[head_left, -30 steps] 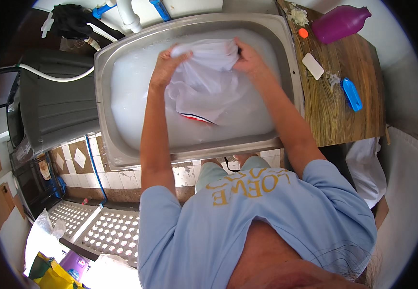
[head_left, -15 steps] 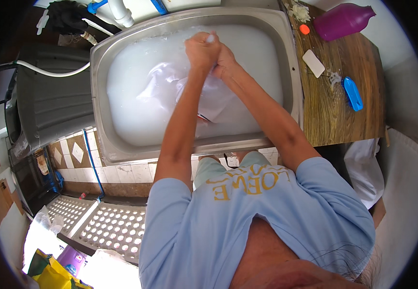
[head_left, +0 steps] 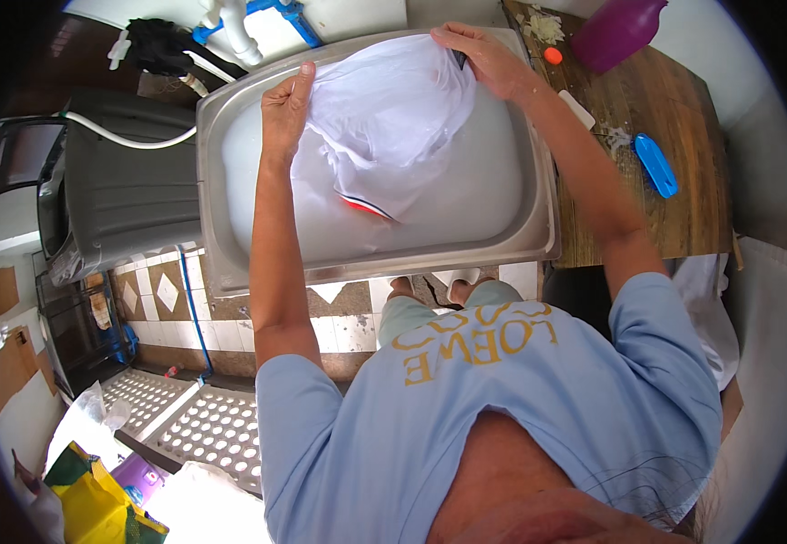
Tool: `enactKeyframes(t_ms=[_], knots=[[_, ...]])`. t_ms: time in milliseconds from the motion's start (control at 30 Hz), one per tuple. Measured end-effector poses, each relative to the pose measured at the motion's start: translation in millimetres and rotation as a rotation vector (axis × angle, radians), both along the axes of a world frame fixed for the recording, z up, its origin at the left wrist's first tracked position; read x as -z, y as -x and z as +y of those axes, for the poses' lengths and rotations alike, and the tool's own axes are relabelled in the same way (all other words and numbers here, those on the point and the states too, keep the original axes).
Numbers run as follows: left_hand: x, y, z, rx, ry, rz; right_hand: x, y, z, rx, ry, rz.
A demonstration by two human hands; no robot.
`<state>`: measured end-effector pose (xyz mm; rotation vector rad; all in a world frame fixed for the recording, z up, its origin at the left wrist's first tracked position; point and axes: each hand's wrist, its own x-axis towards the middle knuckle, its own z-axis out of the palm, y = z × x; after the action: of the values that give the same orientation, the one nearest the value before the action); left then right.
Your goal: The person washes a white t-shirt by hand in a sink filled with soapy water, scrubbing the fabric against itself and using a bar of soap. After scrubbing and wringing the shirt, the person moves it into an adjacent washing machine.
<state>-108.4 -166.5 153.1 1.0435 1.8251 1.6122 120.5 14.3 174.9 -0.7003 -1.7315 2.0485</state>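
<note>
A wet white garment [head_left: 384, 109] is stretched between my two hands above a metal sink [head_left: 375, 272] of cloudy water [head_left: 475, 208]. Its lower part hangs down to the water, and a red, white and dark striped trim shows at the near end. My left hand [head_left: 284, 113] is closed on the garment's left edge, thumb up. At the far right corner, my right hand [head_left: 491, 63] pinches the cloth beside a small dark patch. Folds hide some of the fingertips.
Right of the sink, a wooden counter [head_left: 684, 213] holds a blue brush [head_left: 655, 166], a pale bar [head_left: 577, 109], an orange cap [head_left: 553, 55] and a purple bottle [head_left: 618, 34]. A dark grey appliance [head_left: 130, 177] and a white hose [head_left: 130, 143] are on the left.
My hands were together over the sink, gripping bunched cloth. They have moved apart, left and right, and the garment is now lifted and spread between them. The view has shifted slightly.
</note>
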Motion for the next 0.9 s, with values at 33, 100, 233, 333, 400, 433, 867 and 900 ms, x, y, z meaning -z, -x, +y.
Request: enactKeyframes(t_ms=[33, 100, 233, 333, 400, 433, 867, 900], knots=[[-10.2, -0.1, -4.1, -0.001, -0.008, 0.007, -15.9, -3.6, 1.1, -0.046, -0.139, -0.089], [-27.4, -0.9, -12.3, -0.005, -0.025, 0.021, -44.1, -9.4, 0.6, -0.133, -0.42, -0.267], [-50.9, -8.3, -19.2, -0.025, -0.066, 0.037, -69.1, -13.0, -5.1, -0.175, -0.609, -0.152], [-67.0, -11.0, -24.7, 0.019, -0.141, 0.088, -73.3, -10.1, 4.7, -0.215, -0.68, -0.068], [-72.5, -3.9, -31.5, 0.05, -0.11, 0.117, -86.5, -9.1, 6.5, -0.251, -0.71, -0.108], [-74.1, -1.1, -35.8, 0.064, -0.094, 0.129, -91.5, -8.8, 2.8, -0.243, -0.685, -0.088], [-75.8, 23.2, -57.7, 0.217, 0.007, 0.256, -103.1, 10.0, -5.3, -0.196, -0.658, 0.011], [-76.6, 24.5, -57.6, 0.249, 0.024, 0.245, -102.4, 11.3, -4.8, -0.195, -0.658, -0.003]])
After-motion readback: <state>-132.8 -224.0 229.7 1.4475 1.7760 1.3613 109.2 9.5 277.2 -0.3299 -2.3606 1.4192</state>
